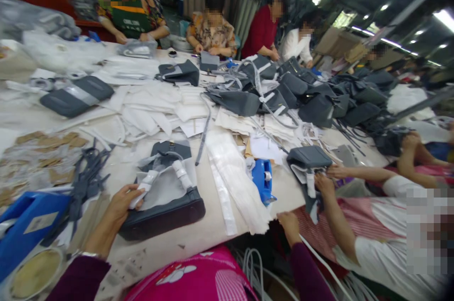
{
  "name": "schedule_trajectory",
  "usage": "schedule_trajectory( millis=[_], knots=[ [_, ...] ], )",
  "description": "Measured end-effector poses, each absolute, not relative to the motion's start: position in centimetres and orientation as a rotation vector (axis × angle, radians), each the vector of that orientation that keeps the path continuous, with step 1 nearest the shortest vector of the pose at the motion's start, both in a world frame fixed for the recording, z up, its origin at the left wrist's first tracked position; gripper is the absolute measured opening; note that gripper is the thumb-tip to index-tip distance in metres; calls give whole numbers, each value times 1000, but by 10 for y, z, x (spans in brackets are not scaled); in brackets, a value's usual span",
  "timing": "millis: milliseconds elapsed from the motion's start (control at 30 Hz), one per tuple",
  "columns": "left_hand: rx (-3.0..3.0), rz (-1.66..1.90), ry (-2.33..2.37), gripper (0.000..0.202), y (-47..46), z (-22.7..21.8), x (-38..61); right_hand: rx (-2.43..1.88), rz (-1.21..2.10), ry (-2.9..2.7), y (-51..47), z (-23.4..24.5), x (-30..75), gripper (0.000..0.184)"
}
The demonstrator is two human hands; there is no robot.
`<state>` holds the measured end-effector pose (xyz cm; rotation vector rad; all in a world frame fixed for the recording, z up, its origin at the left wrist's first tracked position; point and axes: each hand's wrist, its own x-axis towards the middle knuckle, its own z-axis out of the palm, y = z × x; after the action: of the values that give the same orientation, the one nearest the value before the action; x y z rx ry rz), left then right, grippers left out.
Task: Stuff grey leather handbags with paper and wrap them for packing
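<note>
My left hand (120,206) rests on a dark grey handbag (166,206) lying on the table in front of me, fingers curled round its white paper-wrapped handle (145,187). My right hand (289,225) hangs below the table's near edge beside a long white paper strip (237,183); its fingers look curled, and what they hold is hidden. A blue tape dispenser (263,179) stands just beyond that hand.
The table (213,230) carries white paper sheets (159,102), grey straps (85,183), brown tags (46,145) and several grey bags (76,95). A co-worker's hands (324,180) at the right handle another bag (308,157). More people sit along the far side. A blue box (24,225) lies at the left.
</note>
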<state>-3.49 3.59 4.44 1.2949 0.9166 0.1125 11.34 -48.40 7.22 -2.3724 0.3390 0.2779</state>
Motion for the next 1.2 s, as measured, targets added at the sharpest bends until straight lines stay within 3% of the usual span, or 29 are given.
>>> schedule_trajectory(
  millis=[133,300,500,633,933,1067,1200],
  knots=[
    [1278,223,897,48,26,43,-41,-2109,548,126,-407,85,115,39],
    [1251,308,836,45,29,24,-46,-1450,1078,-59,-208,101,96,35],
    [1374,345,805,48,23,29,-56,-1654,1218,-275,-48,84,61,23],
    [1470,362,838,57,24,30,-58,-1829,1229,-353,-29,62,66,16],
    [1545,318,854,21,27,22,-57,-2060,1231,-482,-35,52,76,10],
    [1492,295,837,15,29,22,-57,-2123,1234,-467,-40,49,77,2],
    [1420,301,846,14,32,21,-55,-2140,1179,-413,-44,41,76,12]
  ],
)
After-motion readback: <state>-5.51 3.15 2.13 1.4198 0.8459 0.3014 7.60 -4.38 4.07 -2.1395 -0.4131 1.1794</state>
